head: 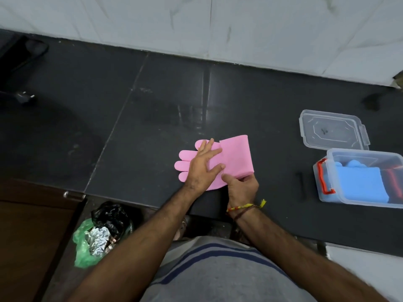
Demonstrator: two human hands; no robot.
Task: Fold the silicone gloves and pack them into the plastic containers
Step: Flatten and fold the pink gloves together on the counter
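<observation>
A pink silicone glove (236, 156) lies on the dark counter, its fingers pointing left and its cuff folded over toward the palm. My left hand (204, 165) presses flat on the glove's palm with fingers spread. My right hand (241, 185) pinches the near edge of the folded cuff. At the right stands a clear plastic container (322, 192) with red latches, and a folded blue glove (362, 186) lies inside it. Its clear lid (333, 129) rests on the counter just behind it.
The dark counter (152, 118) runs along a white tiled wall. A small black object (302, 184) lies left of the container. Below the counter's front edge on the floor sit a green and a black plastic bag (98, 234) with foil. A wooden surface is at the lower left.
</observation>
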